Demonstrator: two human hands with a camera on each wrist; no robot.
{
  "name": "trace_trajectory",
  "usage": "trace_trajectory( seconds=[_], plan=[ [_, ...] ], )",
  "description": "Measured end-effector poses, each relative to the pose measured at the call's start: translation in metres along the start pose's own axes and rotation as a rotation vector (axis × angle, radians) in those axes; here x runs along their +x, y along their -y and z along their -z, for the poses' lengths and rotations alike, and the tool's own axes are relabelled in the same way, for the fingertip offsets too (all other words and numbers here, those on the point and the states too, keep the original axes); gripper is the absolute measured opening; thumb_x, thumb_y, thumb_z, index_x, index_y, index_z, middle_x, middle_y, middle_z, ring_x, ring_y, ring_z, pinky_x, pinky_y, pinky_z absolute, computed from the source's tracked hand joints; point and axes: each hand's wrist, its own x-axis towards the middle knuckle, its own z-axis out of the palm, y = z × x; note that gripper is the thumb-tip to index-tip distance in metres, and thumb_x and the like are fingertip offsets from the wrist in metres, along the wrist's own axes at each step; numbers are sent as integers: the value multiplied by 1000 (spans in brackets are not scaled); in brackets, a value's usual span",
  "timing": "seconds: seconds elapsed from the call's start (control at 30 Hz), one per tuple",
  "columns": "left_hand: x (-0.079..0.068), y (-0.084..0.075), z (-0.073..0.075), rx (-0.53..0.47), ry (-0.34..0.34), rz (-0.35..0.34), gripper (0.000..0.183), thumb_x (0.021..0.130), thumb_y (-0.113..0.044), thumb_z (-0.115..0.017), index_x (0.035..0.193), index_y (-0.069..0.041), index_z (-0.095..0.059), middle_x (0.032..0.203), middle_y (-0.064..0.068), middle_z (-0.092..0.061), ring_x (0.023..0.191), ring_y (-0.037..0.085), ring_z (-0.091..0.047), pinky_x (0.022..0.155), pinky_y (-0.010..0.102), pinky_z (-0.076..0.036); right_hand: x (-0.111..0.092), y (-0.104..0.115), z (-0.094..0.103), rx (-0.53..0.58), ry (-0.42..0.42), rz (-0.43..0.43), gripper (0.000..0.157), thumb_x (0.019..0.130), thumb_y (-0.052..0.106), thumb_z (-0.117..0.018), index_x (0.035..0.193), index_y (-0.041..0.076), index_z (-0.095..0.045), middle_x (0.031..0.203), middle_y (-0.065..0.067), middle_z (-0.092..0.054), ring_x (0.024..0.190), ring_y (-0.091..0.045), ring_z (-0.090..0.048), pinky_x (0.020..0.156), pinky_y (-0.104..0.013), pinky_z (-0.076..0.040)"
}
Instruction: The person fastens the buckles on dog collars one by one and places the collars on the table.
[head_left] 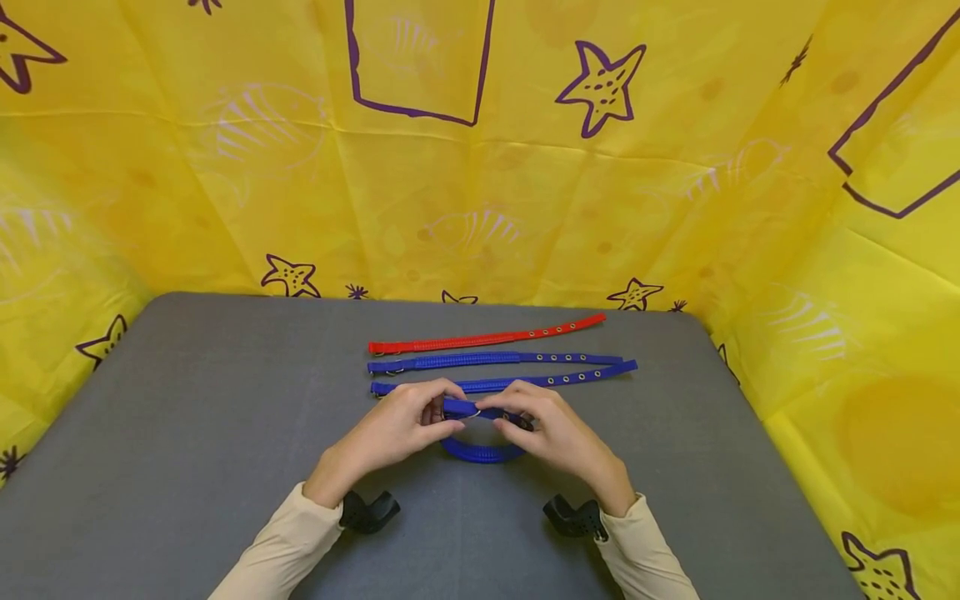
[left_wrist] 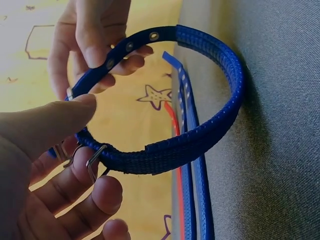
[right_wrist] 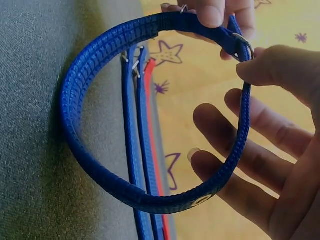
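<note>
Both hands hold a blue pet collar (head_left: pixel 483 452), bent into a loop above the table. The left hand (head_left: pixel 397 421) pinches it at the buckle end, with metal rings (left_wrist: pixel 92 162) by its fingers in the left wrist view. The right hand (head_left: pixel 558 425) grips the holed strap between thumb and fingers, close to the metal buckle (right_wrist: pixel 243 45). In the right wrist view the strap passes at the buckle, and its tip sticks up beyond it. The padded part of the loop hangs low, nearest the person.
Beyond the hands two more blue collars, a near one (head_left: pixel 487 386) and a farther one (head_left: pixel 468 359), lie stretched out. Behind them lies a red collar (head_left: pixel 465 342). The grey table (head_left: pixel 225 400) meets a yellow patterned cloth (head_left: pixel 525 183) at its back and sides.
</note>
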Motion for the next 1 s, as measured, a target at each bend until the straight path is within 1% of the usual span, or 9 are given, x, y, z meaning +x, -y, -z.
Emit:
trace_trajectory(
  seconds=[0.1, 0.23, 0.37, 0.5, 0.63, 0.73, 0.87, 1.0],
  plan=[
    [1, 1, 1, -29, 9, 9, 28, 89, -23, -75, 114, -15, -66, 76, -9, -57, 64, 2, -49, 59, 21, -46, -1, 0, 1, 7, 9, -21, 29, 92, 9, -67, 117, 22, -71, 105, 6, -68, 81, -4, -54, 66, -23, -49],
    [0, 5, 2, -52, 14, 13, 29, 89, -23, -75, 114, -12, -66, 79, -8, -58, 67, 3, -51, 62, 21, -47, -2, -2, 2, 24, 23, -42, 29, 91, 7, -66, 116, 21, -71, 106, 3, -70, 82, -4, -55, 70, -26, -52],
    [0, 8, 2, -30, -1, 16, 26, 90, -25, -74, 111, -12, -68, 82, -8, -59, 71, 3, -52, 65, 21, -48, -3, -5, 4, 25, 39, -77, 28, 91, 7, -66, 115, 21, -71, 108, 2, -71, 89, -5, -58, 75, -30, -54],
    [0, 8, 2, -11, -8, 19, 23, 91, -26, -73, 109, -13, -69, 83, -9, -60, 73, 3, -53, 66, 21, -48, -3, -4, 5, 12, 53, -98, 30, 90, 7, -65, 115, 24, -71, 107, 6, -69, 85, -5, -56, 73, -26, -52],
    [0, 9, 2, -8, -7, 9, 22, 93, -29, -71, 109, -14, -69, 83, -9, -60, 73, 3, -53, 66, 21, -48, -4, -3, 6, 7, 64, -97, 32, 91, 7, -64, 117, 26, -70, 103, 5, -67, 78, -5, -53, 67, -22, -48],
    [0, 8, 1, -12, -1, 10, 21, 94, -31, -69, 109, -17, -68, 84, -10, -60, 74, 3, -52, 66, 21, -47, -4, -2, 6, 9, 69, -95, 33, 90, 7, -63, 116, 27, -70, 100, 2, -67, 77, -6, -52, 65, -22, -46],
    [0, 7, 0, -22, 6, 5, 20, 94, -32, -68, 109, -19, -69, 84, -10, -59, 74, 3, -52, 66, 21, -47, -4, -2, 6, 5, 73, -86, 33, 88, 5, -62, 113, 26, -70, 98, 2, -66, 79, -6, -52, 66, -22, -45],
    [0, 6, -2, -20, 0, -9, 19, 94, -32, -69, 108, -19, -70, 84, -10, -59, 75, 3, -52, 65, 21, -47, -3, -4, 6, 4, 73, -73, 33, 88, 4, -62, 112, 25, -70, 97, 1, -66, 78, -8, -52, 66, -22, -45]
  ],
)
